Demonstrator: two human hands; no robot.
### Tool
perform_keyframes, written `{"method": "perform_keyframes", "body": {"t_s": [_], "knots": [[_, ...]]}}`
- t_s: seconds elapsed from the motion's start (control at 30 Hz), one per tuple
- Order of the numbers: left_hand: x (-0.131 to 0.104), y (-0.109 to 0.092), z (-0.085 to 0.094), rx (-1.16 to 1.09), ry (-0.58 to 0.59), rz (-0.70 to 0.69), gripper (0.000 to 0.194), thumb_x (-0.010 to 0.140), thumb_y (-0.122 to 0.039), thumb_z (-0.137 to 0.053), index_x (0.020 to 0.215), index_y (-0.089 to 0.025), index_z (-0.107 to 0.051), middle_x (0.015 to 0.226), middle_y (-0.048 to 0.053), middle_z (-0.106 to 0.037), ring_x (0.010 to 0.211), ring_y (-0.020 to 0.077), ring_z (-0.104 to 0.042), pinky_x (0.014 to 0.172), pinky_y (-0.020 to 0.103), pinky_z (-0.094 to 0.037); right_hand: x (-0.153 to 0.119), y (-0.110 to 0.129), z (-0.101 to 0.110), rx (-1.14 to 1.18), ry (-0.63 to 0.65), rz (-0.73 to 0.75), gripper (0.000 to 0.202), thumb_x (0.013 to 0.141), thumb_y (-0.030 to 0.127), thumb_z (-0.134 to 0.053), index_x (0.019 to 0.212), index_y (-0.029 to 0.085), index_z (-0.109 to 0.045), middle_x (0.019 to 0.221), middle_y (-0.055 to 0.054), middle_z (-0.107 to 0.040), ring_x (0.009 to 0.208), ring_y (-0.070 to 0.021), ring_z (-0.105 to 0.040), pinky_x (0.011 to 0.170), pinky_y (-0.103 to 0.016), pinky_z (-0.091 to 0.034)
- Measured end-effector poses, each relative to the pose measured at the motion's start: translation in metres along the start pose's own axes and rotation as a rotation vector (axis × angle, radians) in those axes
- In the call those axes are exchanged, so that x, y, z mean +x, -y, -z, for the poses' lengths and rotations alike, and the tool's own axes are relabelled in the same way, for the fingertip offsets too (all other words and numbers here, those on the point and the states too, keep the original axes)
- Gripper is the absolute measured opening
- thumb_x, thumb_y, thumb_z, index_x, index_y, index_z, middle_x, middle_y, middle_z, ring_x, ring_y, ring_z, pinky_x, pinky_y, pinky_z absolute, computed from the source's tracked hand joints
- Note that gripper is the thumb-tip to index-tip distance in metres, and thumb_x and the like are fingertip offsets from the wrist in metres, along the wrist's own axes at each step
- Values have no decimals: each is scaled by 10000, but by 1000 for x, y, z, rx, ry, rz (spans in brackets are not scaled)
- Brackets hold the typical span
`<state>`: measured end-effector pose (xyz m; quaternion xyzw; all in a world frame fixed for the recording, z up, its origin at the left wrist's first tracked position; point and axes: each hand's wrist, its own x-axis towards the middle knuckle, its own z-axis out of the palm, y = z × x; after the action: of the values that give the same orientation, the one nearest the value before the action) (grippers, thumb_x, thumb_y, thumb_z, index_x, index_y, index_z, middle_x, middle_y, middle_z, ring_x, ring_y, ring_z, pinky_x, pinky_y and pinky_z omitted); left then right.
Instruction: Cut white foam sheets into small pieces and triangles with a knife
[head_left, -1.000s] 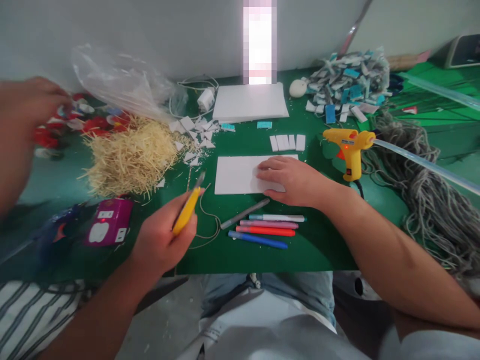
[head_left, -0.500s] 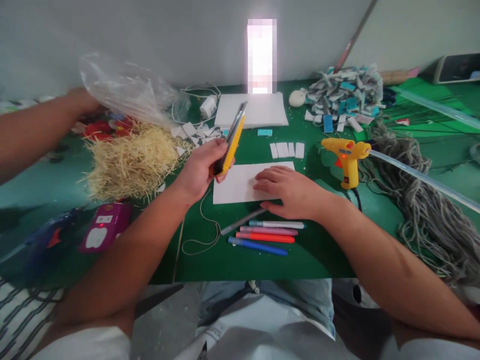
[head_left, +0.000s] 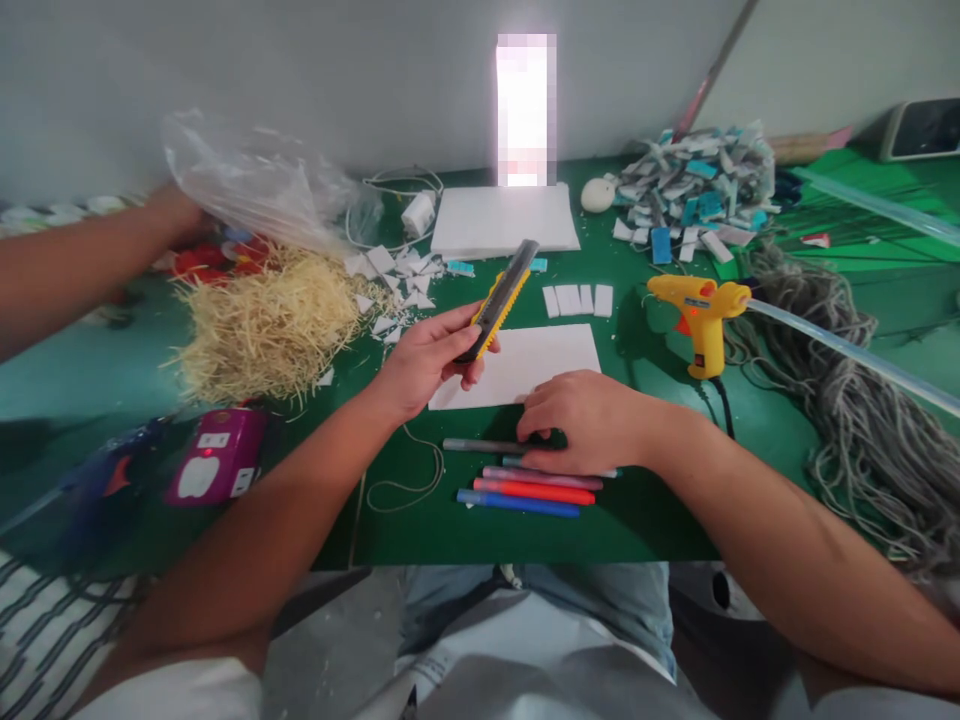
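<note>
My left hand (head_left: 439, 360) grips a yellow and black utility knife (head_left: 499, 305), its grey tip pointing up and away. Below the knife lies a white rectangular board (head_left: 555, 355) on the green table. Over the board's near edge, my right hand (head_left: 581, 420) curls its fingers and thumb round a grey marker pen (head_left: 480, 446). The pen's right end is hidden by the hand. Just below are a pink marker (head_left: 547, 478), a red marker (head_left: 532, 491) and a blue marker (head_left: 517, 503). Another marker is mostly covered by my right hand.
White strips (head_left: 577, 300) lie beyond the board. A yellow glue gun (head_left: 701, 320) and grey yarn (head_left: 817, 370) are on the right. Straw (head_left: 262, 325) and a purple power adapter (head_left: 217, 455) are on the left. Another person's arm (head_left: 82, 260) reaches toward a plastic bag (head_left: 255, 180).
My right hand has drawn back from the board and closed on the grey marker, which now lies straighter across. My left hand has moved right and lower, turning the knife further over.
</note>
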<state>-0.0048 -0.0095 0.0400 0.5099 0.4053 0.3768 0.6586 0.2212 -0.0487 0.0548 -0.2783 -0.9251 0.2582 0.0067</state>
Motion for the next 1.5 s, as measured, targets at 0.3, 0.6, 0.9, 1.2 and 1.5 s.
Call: {"method": "perform_keyframes", "body": {"t_s": [0.3,0.6,0.9,1.2,1.5], "knots": [[4,7,-2,156,-259,-85,542,715,-640,-871,861,-129,-762,573,13,-651,352,52,-380,341,215,-250,-2,-4,-5,-9,-130,57,252,974,367,-656,982,167,-808,884,-87,-794,769,-202,-681,698,-326,-433],[4,0,7,241,-91,-82,705,640,-336,-869,1306,-146,-744,749,-18,-669,561,84,-471,511,205,-425,1,-1,-8,-214,-200,92,263,1031,291,-574,982,128,-774,967,-120,-782,820,-224,-666,741,-365,-449],[-3,-3,7,647,-132,-268,701,744,-364,-813,1403,-162,-687,921,9,-697,793,160,-644,824,294,-593,3,-5,-8,-252,-198,68,243,1031,253,-575,1051,104,-766,1122,-160,-781,961,-267,-694,844,-415,-521],[5,10,9,298,-125,-130,779,652,-285,-880,1410,-212,-714,1025,46,-824,741,157,-682,560,214,-553,6,-2,-7,-244,-141,23,258,1007,250,-622,1134,75,-764,1256,-194,-763,1091,-320,-709,938,-484,-573],[7,7,10,-38,-134,-212,370,755,-318,-817,1114,-240,-861,817,41,-808,513,117,-641,530,245,-548,6,-5,-8,-224,-157,45,227,1000,229,-630,1114,88,-767,1245,-192,-778,1115,-315,-707,952,-485,-574]]}}
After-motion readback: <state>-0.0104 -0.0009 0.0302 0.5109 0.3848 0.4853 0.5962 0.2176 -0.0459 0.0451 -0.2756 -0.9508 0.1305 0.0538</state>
